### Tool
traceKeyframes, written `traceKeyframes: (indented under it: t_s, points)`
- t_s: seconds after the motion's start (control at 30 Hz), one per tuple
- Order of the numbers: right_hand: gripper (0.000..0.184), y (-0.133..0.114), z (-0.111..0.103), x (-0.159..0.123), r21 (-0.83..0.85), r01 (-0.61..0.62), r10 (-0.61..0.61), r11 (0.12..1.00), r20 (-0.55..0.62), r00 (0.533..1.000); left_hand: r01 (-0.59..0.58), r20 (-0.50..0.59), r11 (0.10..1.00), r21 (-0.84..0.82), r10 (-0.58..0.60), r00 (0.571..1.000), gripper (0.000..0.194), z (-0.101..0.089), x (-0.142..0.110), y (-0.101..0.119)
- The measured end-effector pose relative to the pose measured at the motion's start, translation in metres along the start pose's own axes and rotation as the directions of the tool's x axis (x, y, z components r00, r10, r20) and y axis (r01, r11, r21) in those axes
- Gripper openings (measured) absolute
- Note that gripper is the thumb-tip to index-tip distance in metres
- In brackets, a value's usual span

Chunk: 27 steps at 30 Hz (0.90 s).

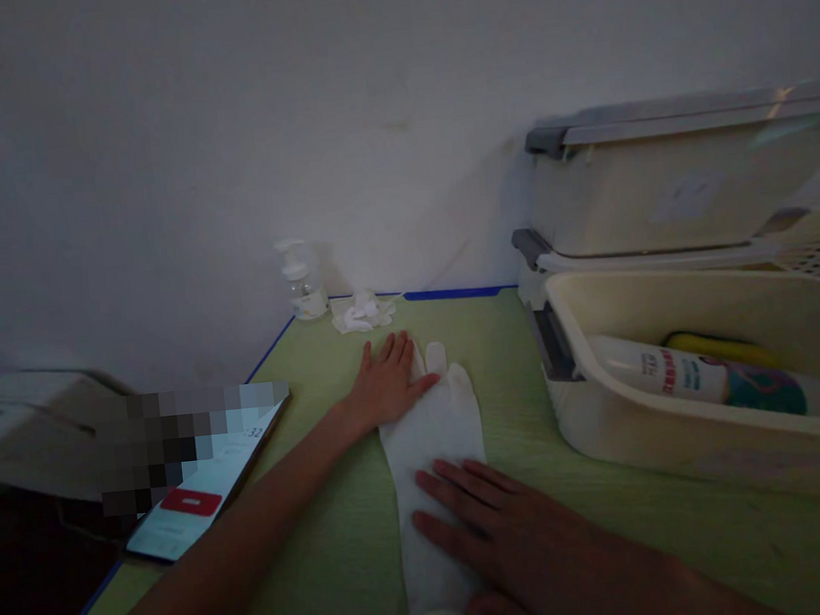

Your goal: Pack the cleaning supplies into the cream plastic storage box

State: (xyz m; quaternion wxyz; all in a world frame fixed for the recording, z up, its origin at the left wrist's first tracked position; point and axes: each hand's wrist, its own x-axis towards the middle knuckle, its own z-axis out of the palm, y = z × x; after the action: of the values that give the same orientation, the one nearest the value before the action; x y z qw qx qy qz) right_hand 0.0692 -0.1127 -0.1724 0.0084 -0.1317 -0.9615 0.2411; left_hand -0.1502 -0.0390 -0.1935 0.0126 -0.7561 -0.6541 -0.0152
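Observation:
A white glove (433, 431) lies flat on the green tabletop (317, 548), its fingers toward the wall and its cuff toward me. My left hand (388, 382) rests palm down over the finger end, fingers stretched out, covering part of the glove's fingers. Across the cuff half spreads my right hand (500, 526), palm down with its fingers apart. Neither hand grips anything. Beyond my left fingertips sits a crumpled white, thin bundle (363, 310), perhaps more gloves.
A clear pump bottle (302, 284) stands by the wall. At right, a cream basket (572, 408) holds a printed white bottle (692, 377) and something yellow; a lidded storage box (659, 187) is behind it. A lit phone (203, 501) lies at the left table edge.

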Motion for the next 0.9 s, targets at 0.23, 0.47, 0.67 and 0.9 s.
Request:
traceKeyframes:
  t_s: [0.23, 0.47, 0.67, 0.9]
  points:
    - [0.054, 0.0, 0.0, 0.0, 0.023, -0.005, 0.005, 1.0, -0.003, 1.0, -0.103, -0.254, 0.989, -0.102, 0.074, 0.964, 0.043, -0.008, -0.002, 0.02]
    - [0.053, -0.004, -0.005, 0.003, 0.046, -0.052, 0.049, 0.998, 0.063, 0.997, -0.198, -0.185, 0.972, -0.128, 0.173, 0.967, 0.042, 0.007, -0.003, 0.034]
    - [0.056, -0.005, -0.008, 0.005, 0.043, -0.06, 0.055, 0.997, 0.121, 0.991, -0.182, -0.147, 0.978, -0.105, 0.166, 0.975, 0.043, 0.009, 0.0, 0.031]
    - [0.056, -0.003, -0.005, 0.003, 0.046, -0.05, 0.046, 0.998, 0.096, 0.994, -0.209, -0.087, 0.974, -0.087, 0.201, 0.976, 0.042, 0.003, 0.005, 0.028]
